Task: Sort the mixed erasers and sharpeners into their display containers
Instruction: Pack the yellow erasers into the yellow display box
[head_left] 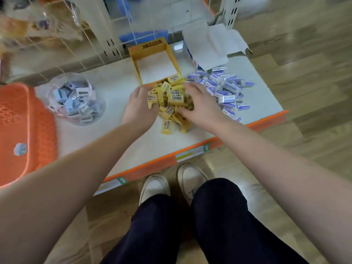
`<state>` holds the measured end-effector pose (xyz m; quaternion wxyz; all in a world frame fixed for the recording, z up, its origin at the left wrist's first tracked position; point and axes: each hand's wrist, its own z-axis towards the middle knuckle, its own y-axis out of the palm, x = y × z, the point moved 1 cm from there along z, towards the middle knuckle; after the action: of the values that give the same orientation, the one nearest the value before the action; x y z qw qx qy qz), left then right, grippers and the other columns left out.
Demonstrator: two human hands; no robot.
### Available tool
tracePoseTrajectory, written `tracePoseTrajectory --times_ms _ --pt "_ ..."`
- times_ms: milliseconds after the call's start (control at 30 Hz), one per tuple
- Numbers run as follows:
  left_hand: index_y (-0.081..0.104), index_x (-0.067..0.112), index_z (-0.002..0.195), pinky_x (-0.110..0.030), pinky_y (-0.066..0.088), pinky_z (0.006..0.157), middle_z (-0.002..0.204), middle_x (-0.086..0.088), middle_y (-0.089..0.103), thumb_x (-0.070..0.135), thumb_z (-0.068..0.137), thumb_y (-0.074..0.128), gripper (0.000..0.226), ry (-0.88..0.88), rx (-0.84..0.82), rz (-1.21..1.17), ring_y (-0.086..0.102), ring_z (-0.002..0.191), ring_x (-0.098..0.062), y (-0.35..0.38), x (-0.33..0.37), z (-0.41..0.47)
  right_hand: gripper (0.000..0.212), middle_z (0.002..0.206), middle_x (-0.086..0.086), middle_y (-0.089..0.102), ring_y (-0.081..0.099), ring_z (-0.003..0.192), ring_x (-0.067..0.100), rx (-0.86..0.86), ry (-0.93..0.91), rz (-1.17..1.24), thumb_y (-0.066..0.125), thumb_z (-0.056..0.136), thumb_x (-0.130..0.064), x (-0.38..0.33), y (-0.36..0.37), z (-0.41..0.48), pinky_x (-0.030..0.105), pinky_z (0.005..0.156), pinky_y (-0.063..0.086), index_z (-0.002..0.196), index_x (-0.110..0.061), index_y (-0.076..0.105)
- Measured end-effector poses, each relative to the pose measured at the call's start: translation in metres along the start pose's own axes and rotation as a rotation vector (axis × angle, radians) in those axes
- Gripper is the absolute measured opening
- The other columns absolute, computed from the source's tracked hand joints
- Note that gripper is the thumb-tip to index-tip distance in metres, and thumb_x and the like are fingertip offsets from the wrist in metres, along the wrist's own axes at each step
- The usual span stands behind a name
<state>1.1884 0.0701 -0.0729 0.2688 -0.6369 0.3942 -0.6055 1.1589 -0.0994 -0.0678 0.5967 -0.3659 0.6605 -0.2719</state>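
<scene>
A heap of yellow-wrapped erasers (172,98) lies on the white shelf (122,92), just in front of an open yellow display box (152,52). My left hand (140,106) cups the heap from the left and my right hand (200,103) cups it from the right, fingers curled around the erasers. A few yellow erasers (166,126) lie loose below the hands. A pile of blue-and-white erasers (222,86) spreads to the right, in front of an open white and blue box (207,46). A clear round tub of sharpeners (76,98) stands at the left.
An orange plastic basket (22,130) sits on the shelf's left end. The shelf has an orange front edge (171,159) with price labels. Wire racks and a blue basket (144,35) stand behind. My shoes are on the wooden floor below.
</scene>
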Motion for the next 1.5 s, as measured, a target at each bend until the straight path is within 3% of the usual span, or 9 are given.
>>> tracePoseTrajectory --times_ms 167,300,433,633,767,967,1133,1367,1500 --pt "0.034 0.015 0.143 -0.027 0.026 0.104 0.145 -0.006 0.040 0.009 0.094 0.038 0.050 0.007 0.063 0.006 0.034 0.133 -0.021 0.008 0.003 0.032 0.079 0.152 0.004 0.023 0.026 0.138 0.018 0.012 -0.093 -0.005 0.066 0.084 -0.035 0.004 0.007 0.020 0.019 0.108 0.016 0.147 -0.011 0.025" --pt "0.036 0.017 0.144 -0.026 0.027 0.107 0.147 -0.004 0.040 0.006 0.095 0.031 0.051 0.052 0.058 -0.011 0.034 0.136 -0.019 0.017 0.011 0.063 0.080 0.151 0.000 0.025 0.029 0.135 0.013 0.030 -0.154 -0.028 0.067 0.082 -0.038 0.008 0.001 0.029 0.008 0.099 0.013 0.147 -0.015 0.025" --pt "0.044 0.019 0.140 -0.033 0.036 0.103 0.134 -0.006 0.054 0.008 0.095 0.033 0.047 0.077 0.006 0.029 0.045 0.124 -0.026 0.030 0.009 0.071 0.077 0.150 -0.004 0.027 0.025 0.135 0.007 0.086 -0.131 0.026 0.065 0.084 -0.035 0.013 0.001 0.017 0.003 0.096 0.009 0.147 -0.021 0.024" --pt "0.051 0.015 0.134 -0.039 0.033 0.107 0.133 -0.006 0.056 0.015 0.095 0.039 0.040 0.122 0.014 0.033 0.047 0.123 -0.027 0.027 0.003 0.057 0.060 0.139 0.001 0.045 0.029 0.120 0.002 0.179 -0.156 0.092 0.064 0.086 -0.026 0.010 0.011 0.010 -0.012 0.085 0.004 0.141 -0.019 0.040" --pt "0.052 0.017 0.133 -0.040 0.031 0.106 0.131 -0.003 0.058 0.022 0.095 0.038 0.040 0.118 0.034 0.031 0.047 0.122 -0.026 0.032 0.003 0.048 0.049 0.129 0.002 0.055 0.039 0.113 0.004 0.244 -0.153 0.140 0.062 0.087 -0.022 0.006 0.017 0.012 -0.010 0.086 0.012 0.134 -0.020 0.049" --pt "0.056 0.020 0.127 -0.041 0.032 0.106 0.122 -0.001 0.062 0.016 0.096 0.038 0.036 0.092 0.049 -0.024 0.048 0.118 -0.022 0.029 -0.001 0.045 0.040 0.115 0.001 0.062 0.044 0.105 0.002 0.234 -0.168 0.124 0.066 0.082 -0.016 0.002 0.020 0.011 -0.010 0.086 0.019 0.122 -0.012 0.061" --pt "0.059 0.021 0.121 -0.039 0.034 0.103 0.114 0.003 0.065 0.015 0.094 0.039 0.034 0.073 0.062 -0.042 0.050 0.110 -0.019 0.025 -0.007 0.034 0.037 0.103 -0.017 0.054 0.037 0.095 -0.013 0.192 -0.142 0.094 0.068 0.082 -0.024 0.003 0.017 0.012 -0.010 0.082 0.019 0.118 -0.020 0.064" --pt "0.062 0.019 0.116 -0.035 0.034 0.100 0.105 0.003 0.066 0.013 0.091 0.044 0.031 0.044 0.078 -0.035 0.052 0.105 -0.020 0.019 -0.013 0.016 0.036 0.105 -0.014 0.062 0.049 0.098 -0.002 0.125 -0.180 0.110 0.066 0.076 -0.035 0.000 0.014 0.006 -0.003 0.084 0.026 0.110 -0.025 0.067" --pt "0.066 0.020 0.105 -0.034 0.043 0.089 0.084 0.010 0.057 0.010 0.088 0.048 0.027 -0.032 0.052 -0.087 0.056 0.094 -0.021 0.011 -0.018 0.012 0.035 0.100 -0.030 0.053 0.053 0.093 -0.007 0.075 -0.091 0.233 0.069 0.080 -0.032 -0.004 0.001 0.009 0.000 0.085 0.032 0.113 -0.038 0.060"
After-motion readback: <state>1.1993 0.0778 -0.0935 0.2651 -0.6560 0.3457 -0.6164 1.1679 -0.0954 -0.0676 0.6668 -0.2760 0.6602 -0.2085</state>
